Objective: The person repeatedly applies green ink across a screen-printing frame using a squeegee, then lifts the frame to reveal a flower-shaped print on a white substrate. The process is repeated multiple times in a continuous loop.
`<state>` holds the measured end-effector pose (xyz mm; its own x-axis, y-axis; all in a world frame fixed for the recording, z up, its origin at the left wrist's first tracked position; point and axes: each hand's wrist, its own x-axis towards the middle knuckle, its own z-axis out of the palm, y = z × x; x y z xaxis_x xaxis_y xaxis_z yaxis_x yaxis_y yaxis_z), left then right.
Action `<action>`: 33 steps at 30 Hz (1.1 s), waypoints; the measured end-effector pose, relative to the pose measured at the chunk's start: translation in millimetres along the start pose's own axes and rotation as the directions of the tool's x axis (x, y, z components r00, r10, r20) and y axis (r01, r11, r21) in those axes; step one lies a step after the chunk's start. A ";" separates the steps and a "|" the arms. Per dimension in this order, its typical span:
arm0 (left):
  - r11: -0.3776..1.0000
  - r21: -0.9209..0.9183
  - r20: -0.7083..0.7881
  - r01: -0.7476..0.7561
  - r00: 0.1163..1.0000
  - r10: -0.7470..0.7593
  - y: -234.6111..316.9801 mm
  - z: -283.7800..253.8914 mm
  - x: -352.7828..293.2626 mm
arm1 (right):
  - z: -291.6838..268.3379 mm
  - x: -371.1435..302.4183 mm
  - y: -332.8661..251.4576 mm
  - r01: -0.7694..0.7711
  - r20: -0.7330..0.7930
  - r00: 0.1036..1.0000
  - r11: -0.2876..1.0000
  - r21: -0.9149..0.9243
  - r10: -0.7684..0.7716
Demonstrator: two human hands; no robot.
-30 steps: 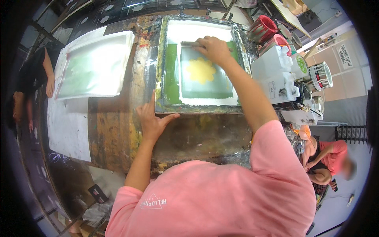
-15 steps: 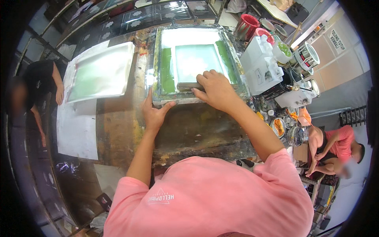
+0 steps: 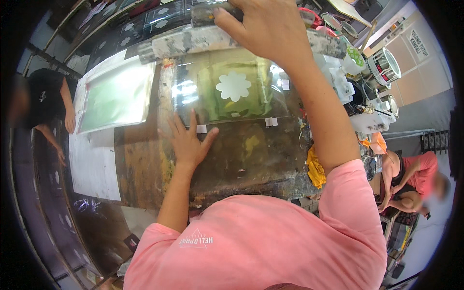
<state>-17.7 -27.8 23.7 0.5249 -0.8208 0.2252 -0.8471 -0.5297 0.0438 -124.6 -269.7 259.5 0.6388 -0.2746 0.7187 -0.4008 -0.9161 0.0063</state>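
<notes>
From the head camera we see our right hand (image 3: 263, 29) clenched around the raised screen frame (image 3: 193, 41). Our left hand (image 3: 187, 142) lies flat, fingers spread (gripping nothing), on the clear sheet (image 3: 237, 96) bearing a white flower print (image 3: 233, 86), taped to the stained table (image 3: 140, 164).

We have a single head-worn fisheye view, looking steeply down and forward over the wearer's pink shirt (image 3: 261, 241) onto the paint-stained work table (image 3: 145, 169), close in. Straight edges bow toward the dark circular rim. No second view shares the scene.
</notes>
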 end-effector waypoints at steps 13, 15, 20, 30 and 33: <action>0.774 -0.629 -0.245 -0.078 0.964 -0.101 27.7 -39.9 80.3 | -7.9 29.2 6.6 -0.051 0.039 0.998 0.996 0.067 0.049; 0.745 -0.665 -0.249 -0.052 0.956 -0.155 20.7 -54.4 85.3 | -8.6 28.9 5.8 -0.040 0.031 0.999 0.998 0.057 0.039; 0.594 -0.791 -0.103 0.146 0.925 -0.365 -44.0 -71.8 74.3 | -6.3 23.0 3.2 -0.035 0.023 0.999 0.999 0.041 0.034; 0.682 -0.580 -0.132 0.446 0.775 -0.619 -310.9 -85.4 48.3 | -4.2 17.9 2.2 -0.046 0.066 0.997 0.999 0.001 0.046; 0.830 -0.352 -0.396 0.434 0.734 -0.551 -365.3 -82.2 49.5 | -4.3 17.1 3.6 -0.064 0.099 0.993 0.998 -0.009 0.064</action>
<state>310.8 142.6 98.9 0.8196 -0.2260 0.5264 -0.5044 -0.7203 0.4762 -117.9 -276.5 274.8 0.6738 -0.3604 0.6451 -0.4464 -0.8942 -0.0332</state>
